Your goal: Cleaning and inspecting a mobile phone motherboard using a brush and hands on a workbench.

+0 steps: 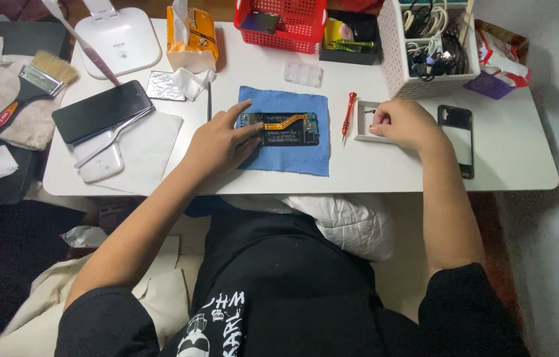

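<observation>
A low white table (385, 173) stands over a dark floor, a grey wall to the right. On a blue cloth (292, 155) at its middle lies an opened phone (280, 128) — long axis running left to right, insides facing up. The left hand (218, 144) presses its left end, fingers spread flat. The right hand (403, 123) — fingers curled shut — rests on a small white tray (362, 125); whether it pinches anything cannot be told. A red screwdriver (348, 112) lies between.

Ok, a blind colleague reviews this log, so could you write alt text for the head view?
Seen from above, a person's left hand presses on an opened phone lying on a blue cloth, while the right hand reaches into a small white tray. A red screwdriver lies between them on the white table.
</observation>
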